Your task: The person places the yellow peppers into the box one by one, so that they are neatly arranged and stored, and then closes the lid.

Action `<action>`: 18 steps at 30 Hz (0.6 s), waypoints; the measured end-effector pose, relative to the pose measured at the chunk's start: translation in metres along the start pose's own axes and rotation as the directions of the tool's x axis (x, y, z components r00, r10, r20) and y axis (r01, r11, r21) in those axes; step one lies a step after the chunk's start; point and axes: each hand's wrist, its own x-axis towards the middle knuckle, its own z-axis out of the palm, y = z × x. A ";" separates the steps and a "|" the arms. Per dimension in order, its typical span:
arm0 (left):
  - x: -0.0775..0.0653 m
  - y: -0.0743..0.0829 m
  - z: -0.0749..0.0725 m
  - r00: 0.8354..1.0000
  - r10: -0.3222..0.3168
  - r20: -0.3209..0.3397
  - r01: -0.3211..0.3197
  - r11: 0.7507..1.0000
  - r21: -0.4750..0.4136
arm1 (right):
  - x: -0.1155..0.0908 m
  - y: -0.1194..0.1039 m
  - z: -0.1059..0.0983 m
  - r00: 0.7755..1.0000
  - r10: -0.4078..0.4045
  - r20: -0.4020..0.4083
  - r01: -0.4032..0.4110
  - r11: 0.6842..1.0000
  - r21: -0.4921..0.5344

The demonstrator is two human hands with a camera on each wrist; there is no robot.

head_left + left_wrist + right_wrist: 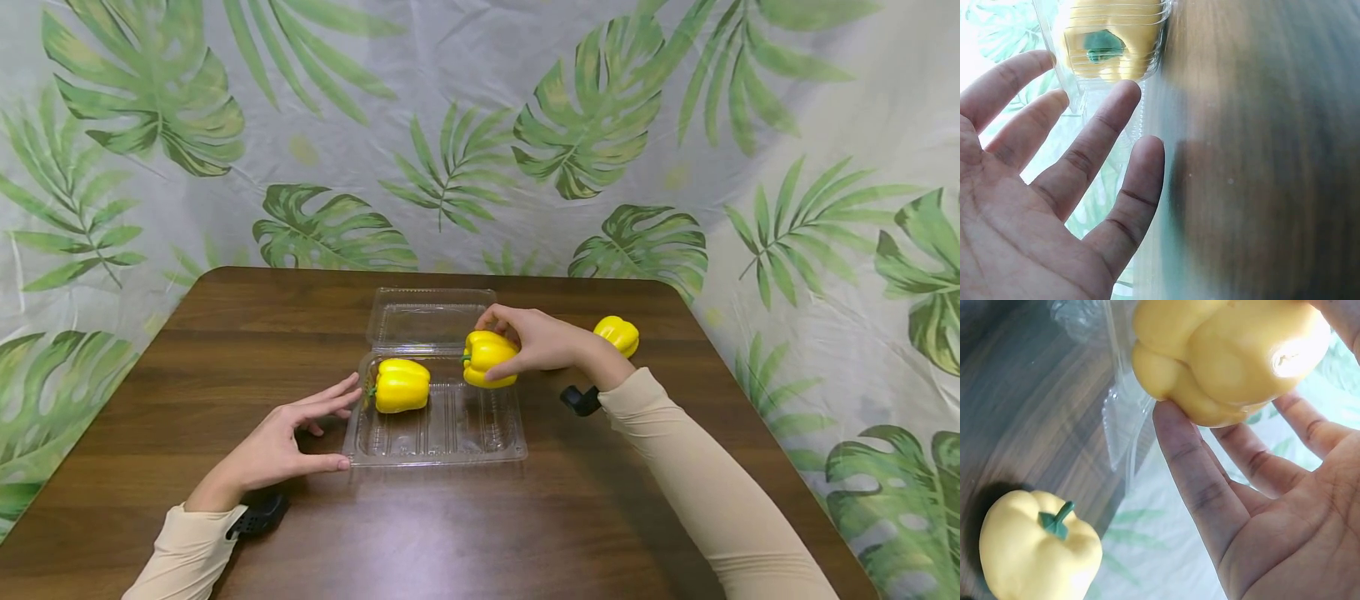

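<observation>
A clear plastic clamshell container (465, 446) lies open on the table, its lid (431, 321) folded back to the far side. One yellow bell pepper (402, 386) sits in the left part of its base, green stem facing left. My right hand (543, 337) grips a second yellow bell pepper (487, 358) between thumb and fingers, over the right part of the base. My left hand (281, 442) is at the container's left side, fingers extended, with fingertips and thumb right at its edge. In the left wrist view the pepper's green stem (1104, 45) shows through the clear wall.
A third yellow bell pepper (617, 335) rests on the brown wooden table (247, 358), right of the container and beyond my right forearm. Behind the table hangs a leaf-patterned cloth (465, 125). Dark wrist devices are strapped at both sleeves.
</observation>
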 end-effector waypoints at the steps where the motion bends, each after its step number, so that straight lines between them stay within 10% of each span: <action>1: 0.000 0.000 0.000 1.000 0.000 0.000 0.000 1.000 0.000 | 0.001 -0.001 0.001 1.000 -0.003 0.005 0.003 1.000 -0.003; 18: 0.001 0.001 0.000 1.000 0.004 -0.006 -0.004 1.000 0.005 | 0.022 -0.020 0.019 0.997 0.006 0.073 0.002 0.994 -0.107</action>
